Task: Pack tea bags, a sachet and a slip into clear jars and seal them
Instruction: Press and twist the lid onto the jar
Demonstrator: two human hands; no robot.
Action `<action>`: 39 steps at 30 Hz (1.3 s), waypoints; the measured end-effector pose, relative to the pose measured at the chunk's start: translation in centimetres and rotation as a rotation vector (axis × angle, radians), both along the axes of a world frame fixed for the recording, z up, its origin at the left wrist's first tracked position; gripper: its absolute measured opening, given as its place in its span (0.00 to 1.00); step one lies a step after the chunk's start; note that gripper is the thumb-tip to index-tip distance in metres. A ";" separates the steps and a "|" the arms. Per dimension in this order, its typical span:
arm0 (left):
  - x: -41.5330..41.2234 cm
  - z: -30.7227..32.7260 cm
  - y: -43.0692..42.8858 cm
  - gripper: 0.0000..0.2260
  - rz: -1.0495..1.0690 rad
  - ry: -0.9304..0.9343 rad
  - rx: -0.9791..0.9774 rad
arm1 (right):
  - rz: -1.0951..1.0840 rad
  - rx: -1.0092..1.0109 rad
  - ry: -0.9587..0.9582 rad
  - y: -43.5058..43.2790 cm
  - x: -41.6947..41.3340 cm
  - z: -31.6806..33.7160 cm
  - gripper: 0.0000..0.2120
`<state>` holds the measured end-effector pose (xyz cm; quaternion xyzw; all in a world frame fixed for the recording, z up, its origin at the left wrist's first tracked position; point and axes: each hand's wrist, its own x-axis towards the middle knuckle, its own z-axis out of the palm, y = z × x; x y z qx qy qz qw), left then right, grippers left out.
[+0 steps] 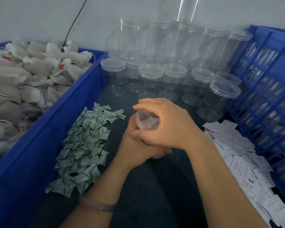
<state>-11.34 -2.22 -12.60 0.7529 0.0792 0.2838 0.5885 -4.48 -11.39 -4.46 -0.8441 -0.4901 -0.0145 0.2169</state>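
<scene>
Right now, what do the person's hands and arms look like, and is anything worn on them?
The left hand and right hand are bare, with no gloves. The left forearm and right forearm are uncovered; no sleeve is in view. A thin, translucent, pale pinkish bangle circles the left wrist. No watch or ring shows.

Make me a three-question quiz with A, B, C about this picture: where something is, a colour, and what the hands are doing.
1. Where are the tea bags? A in the blue bin on the left; B in a red bowl; C on a shelf.
2. What colour is the print on the sachets? A red; B green; C purple.
3. What are the left hand and right hand doing? A lying flat; B waving; C gripping one clear jar.
Answers: 1 A, they are heaped inside the bin's blue walls. 2 B, green marks show on the white packets. 3 C, fingers of both hands curl round the jar.
</scene>
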 end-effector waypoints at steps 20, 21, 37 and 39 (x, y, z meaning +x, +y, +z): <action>0.5 -0.6 -0.8 0.27 0.018 -0.027 -0.031 | -0.195 0.203 -0.020 0.4 -1.1 -1.1 0.23; 0.4 -0.7 -0.9 0.28 0.036 -0.020 -0.044 | -0.220 0.231 -0.028 0.7 -1.3 -1.3 0.23; -0.6 1.5 -3.1 0.15 -0.068 -0.154 -0.077 | -0.319 0.489 0.202 -2.2 -4.0 -5.3 0.31; -0.9 2.9 -5.0 0.13 -0.119 -0.240 -0.051 | -0.328 0.499 0.187 -4.1 -4.0 -4.1 0.31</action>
